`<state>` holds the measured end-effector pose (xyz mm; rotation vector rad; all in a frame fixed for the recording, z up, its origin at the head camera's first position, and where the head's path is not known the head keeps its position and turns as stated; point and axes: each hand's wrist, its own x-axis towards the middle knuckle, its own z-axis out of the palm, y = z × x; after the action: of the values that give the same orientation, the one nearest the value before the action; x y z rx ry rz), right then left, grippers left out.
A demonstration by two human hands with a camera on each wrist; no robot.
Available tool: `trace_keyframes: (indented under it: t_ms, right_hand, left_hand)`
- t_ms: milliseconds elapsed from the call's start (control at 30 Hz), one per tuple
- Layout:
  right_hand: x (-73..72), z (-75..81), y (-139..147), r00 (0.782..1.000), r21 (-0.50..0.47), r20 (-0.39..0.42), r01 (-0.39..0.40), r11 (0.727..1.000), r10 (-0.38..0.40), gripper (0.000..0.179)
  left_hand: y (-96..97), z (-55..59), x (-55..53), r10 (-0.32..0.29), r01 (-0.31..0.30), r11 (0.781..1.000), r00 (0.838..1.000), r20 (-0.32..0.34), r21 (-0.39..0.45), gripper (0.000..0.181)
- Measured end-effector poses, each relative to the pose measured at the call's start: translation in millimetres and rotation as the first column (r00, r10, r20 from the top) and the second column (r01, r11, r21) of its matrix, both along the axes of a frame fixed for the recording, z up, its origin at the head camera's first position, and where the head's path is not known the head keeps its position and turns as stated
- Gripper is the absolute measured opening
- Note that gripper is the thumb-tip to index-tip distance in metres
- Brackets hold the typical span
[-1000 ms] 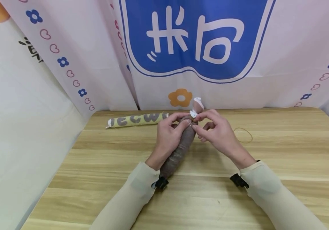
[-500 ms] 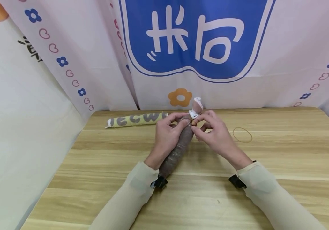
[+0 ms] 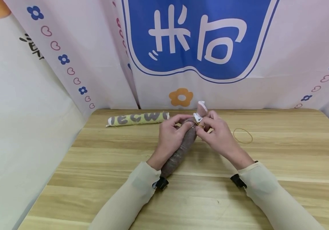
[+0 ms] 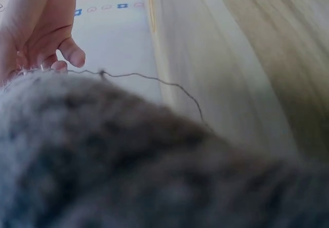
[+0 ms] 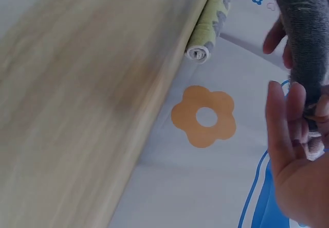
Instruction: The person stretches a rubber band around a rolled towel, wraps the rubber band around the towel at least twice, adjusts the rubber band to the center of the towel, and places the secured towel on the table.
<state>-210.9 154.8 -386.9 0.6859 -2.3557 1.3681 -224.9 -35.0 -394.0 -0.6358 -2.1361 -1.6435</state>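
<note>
A grey-brown rolled towel [image 3: 178, 153] lies slantwise under both hands, its white-edged tip [image 3: 201, 109] at the far end. My left hand [image 3: 168, 137] grips the roll near that end, thumb on top. At the narrowed neck, my right hand [image 3: 220, 137] pinches a thin yellowish rubber band [image 3: 198, 124]. Fingers hide most of this band. In the right wrist view the towel [image 5: 308, 37] runs down to the right hand [image 5: 293, 151]. The left wrist view is mostly filled by the blurred towel [image 4: 128, 161], with a loose thread [image 4: 139, 75] sticking out.
A yellow rolled towel [image 3: 138, 119] with grey letters lies at the back left of the wooden table [image 3: 95, 179]. Right of the hands lies another rubber band [image 3: 234, 134]. A printed cloth [image 3: 233, 92] hangs behind the table's back edge.
My right thumb and index finger, spread apart at the neck before, have drawn together on the rubber band. The towel's tip has shifted slightly right and down. The left hand keeps its grip.
</note>
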Motion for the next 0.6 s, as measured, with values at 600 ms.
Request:
trace_keyframes:
  t_ms: [600]
  right_hand:
    - [3.1, 0.0, -13, 0.997, -0.182, 0.075, -0.011, 0.983, 0.025, 0.016]
  left_hand:
    - [-13.8, 7.0, -3.6, -0.014, 0.014, 1.000, 0.994, 0.106, 0.003, 0.020]
